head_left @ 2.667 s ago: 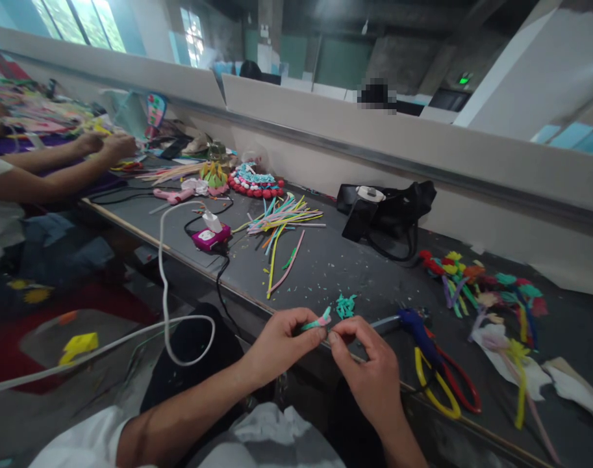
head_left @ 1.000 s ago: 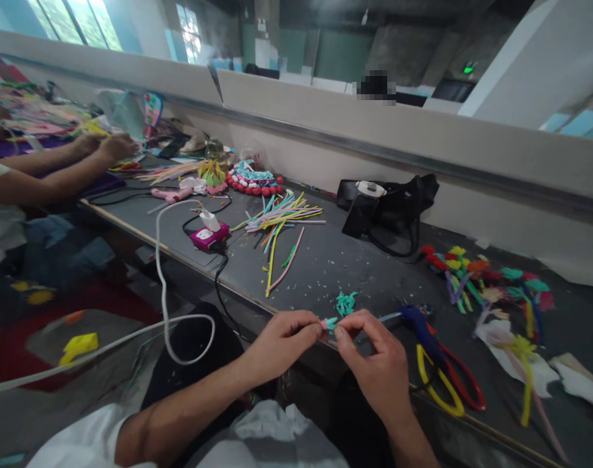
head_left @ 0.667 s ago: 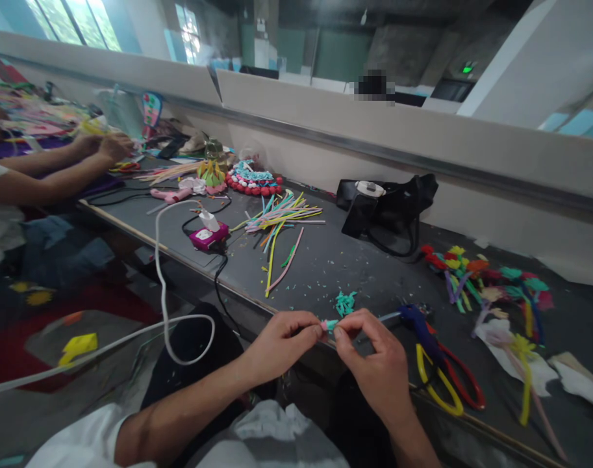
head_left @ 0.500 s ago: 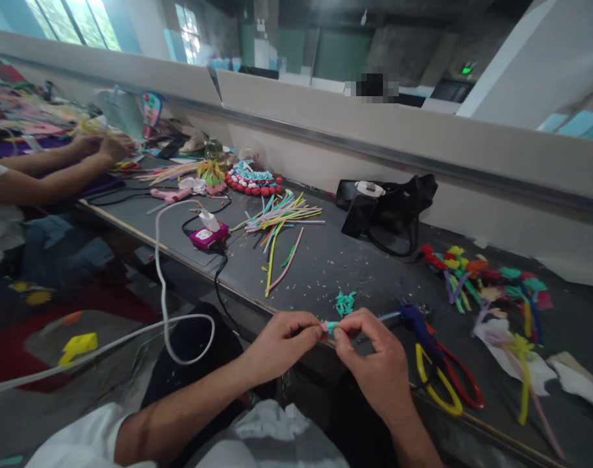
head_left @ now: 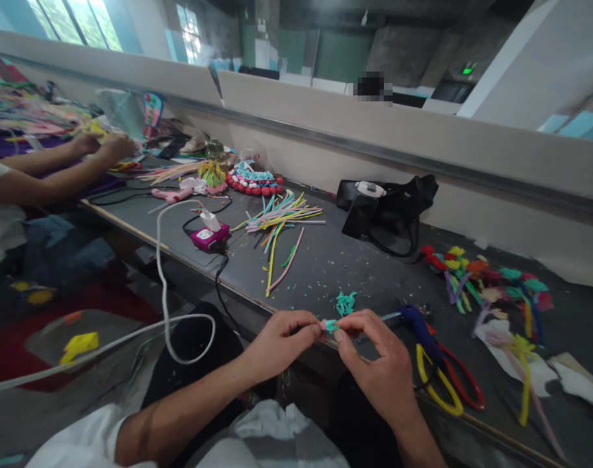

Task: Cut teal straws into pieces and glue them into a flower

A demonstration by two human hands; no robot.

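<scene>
My left hand (head_left: 284, 341) and my right hand (head_left: 374, 361) meet at the near edge of the dark table (head_left: 335, 260). Both pinch a small pink and teal craft piece (head_left: 328, 324) between thumb and fingertips. Just beyond it lies a little heap of teal cuttings (head_left: 345, 303). A blue glue gun (head_left: 416, 323) lies to the right of my right hand, beside scissors with yellow and red handles (head_left: 447, 387).
A bundle of coloured strips (head_left: 279, 221) lies mid-table, near a magenta device (head_left: 208, 237) with a white cable (head_left: 162, 279). A black bag (head_left: 388, 208) sits at the back. Finished coloured flowers (head_left: 486, 286) lie right. Another person's arms (head_left: 57, 172) work at far left.
Earlier the craft piece stuck out longer from my left fingers; now only a short stub shows between both pinches. The hands have hardly shifted over the last second.
</scene>
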